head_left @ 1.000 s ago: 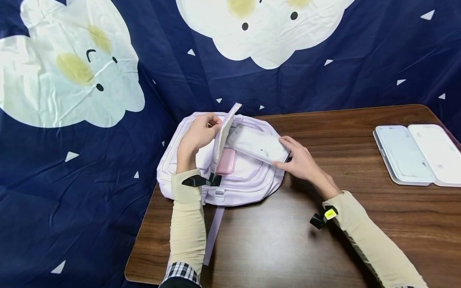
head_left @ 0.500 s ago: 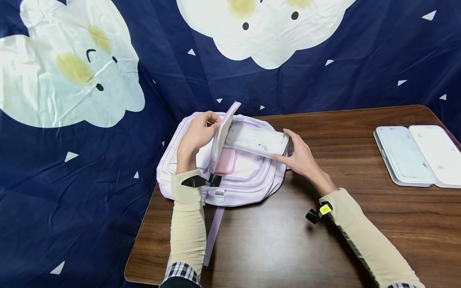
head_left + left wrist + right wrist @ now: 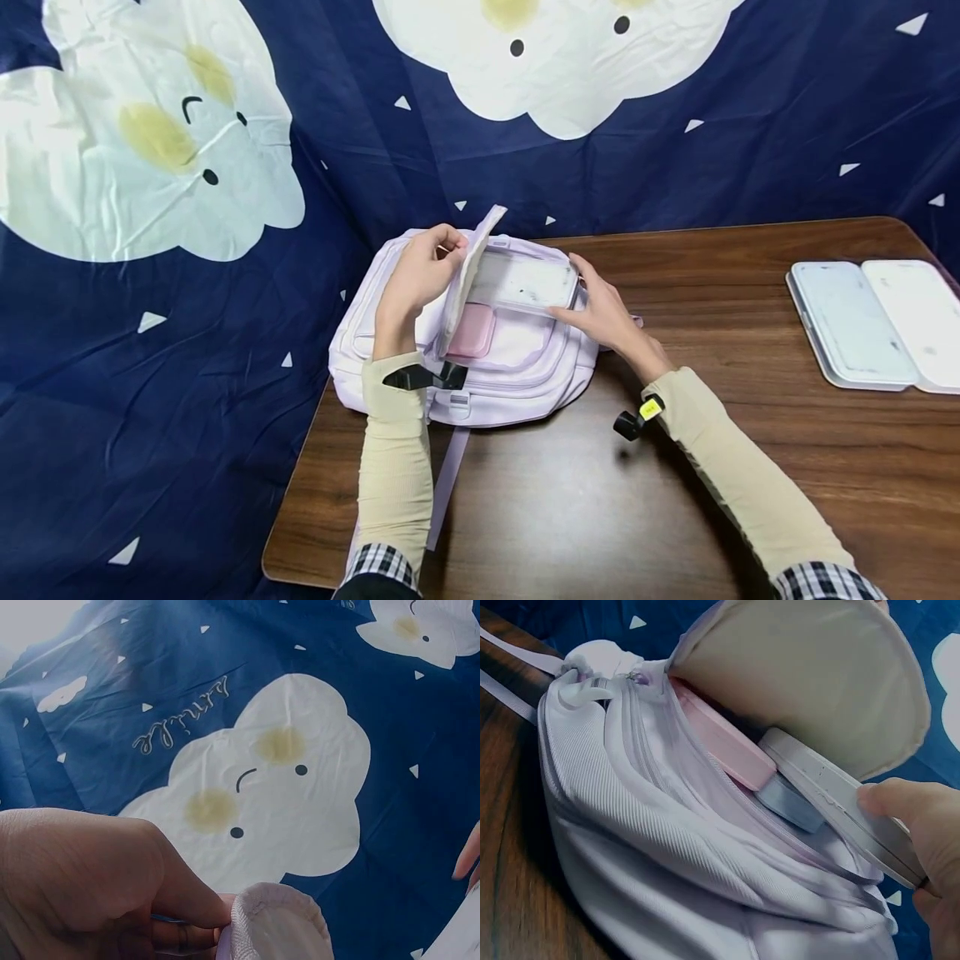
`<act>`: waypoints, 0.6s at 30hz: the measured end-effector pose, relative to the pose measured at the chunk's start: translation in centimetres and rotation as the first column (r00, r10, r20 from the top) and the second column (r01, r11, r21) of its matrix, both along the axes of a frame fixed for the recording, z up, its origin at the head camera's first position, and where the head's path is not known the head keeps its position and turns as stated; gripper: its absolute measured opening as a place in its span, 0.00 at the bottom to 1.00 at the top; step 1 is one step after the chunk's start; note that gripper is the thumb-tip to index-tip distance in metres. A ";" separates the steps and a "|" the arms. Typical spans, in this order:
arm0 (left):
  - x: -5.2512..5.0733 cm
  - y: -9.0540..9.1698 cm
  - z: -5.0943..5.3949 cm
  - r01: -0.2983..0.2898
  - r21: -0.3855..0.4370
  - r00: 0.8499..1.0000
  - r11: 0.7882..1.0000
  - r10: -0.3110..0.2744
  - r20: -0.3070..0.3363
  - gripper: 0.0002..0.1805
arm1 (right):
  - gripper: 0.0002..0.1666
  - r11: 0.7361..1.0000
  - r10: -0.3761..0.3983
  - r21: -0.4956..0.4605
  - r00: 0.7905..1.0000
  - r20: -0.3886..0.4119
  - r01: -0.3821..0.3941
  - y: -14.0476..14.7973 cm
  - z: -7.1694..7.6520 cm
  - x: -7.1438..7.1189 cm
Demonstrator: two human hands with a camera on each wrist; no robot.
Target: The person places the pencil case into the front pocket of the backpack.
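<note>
White case (image 3: 525, 282) lies partway inside the lilac backpack's (image 3: 517, 408) opened pocket (image 3: 727, 789), the right hand (image 3: 602, 312) gripping its outer end, thumb and fingers spread, as the left hand (image 3: 422, 275) pinches the flap (image 3: 810, 682) up; careful handling means clearing flap and pink box (image 3: 472, 331).

Can't read any word for sure. See slanted script lettering (image 3: 182, 718) on dark blue cloth (image 3: 97, 780), beside a cloud print (image 3: 300, 817) in left wrist view, too stylised to spell out, plus a cut-off scrap of lettering (image 3: 347, 604) at top edge. Spot a yellow label (image 3: 650, 408) on the black wrist camera (image 3: 628, 425) at the right sleeve (image 3: 738, 471), with marks too small to read.
</note>
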State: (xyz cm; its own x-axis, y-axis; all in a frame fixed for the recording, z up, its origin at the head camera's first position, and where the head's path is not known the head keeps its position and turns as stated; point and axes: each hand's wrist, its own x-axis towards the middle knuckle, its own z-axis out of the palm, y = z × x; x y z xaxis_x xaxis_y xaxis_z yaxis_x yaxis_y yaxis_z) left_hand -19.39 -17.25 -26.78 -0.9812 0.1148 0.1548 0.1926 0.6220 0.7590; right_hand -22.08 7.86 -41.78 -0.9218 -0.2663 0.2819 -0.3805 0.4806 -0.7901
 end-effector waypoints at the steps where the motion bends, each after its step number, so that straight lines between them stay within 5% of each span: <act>1: 0.0 0.0 0.0 -0.003 -0.001 1.000 1.000 0.003 -0.001 0.06 | 0.57 1.000 0.006 0.006 1.000 0.006 -0.006 -0.3 0.0 -0.2; 12: 0.3 0.5 0.0 -0.001 0.014 1.000 1.000 0.002 -0.023 0.05 | 0.58 0.998 0.069 0.004 0.995 0.073 -0.070 -5.4 -0.1 -2.8; 18: 0.2 0.2 0.1 -0.012 0.036 1.000 0.999 0.012 0.002 0.06 | 0.60 0.998 0.064 0.017 0.992 0.113 -0.067 -7.0 0.3 -3.1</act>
State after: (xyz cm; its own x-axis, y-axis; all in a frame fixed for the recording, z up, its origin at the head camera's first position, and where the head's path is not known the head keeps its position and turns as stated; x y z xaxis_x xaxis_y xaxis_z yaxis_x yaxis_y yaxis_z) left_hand -19.19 -17.09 -26.68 -0.9828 0.0976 0.1569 0.1840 0.5967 0.7811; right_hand -25.17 0.88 -41.49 -0.9276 -0.3319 0.1716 -0.3214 0.4744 -0.8196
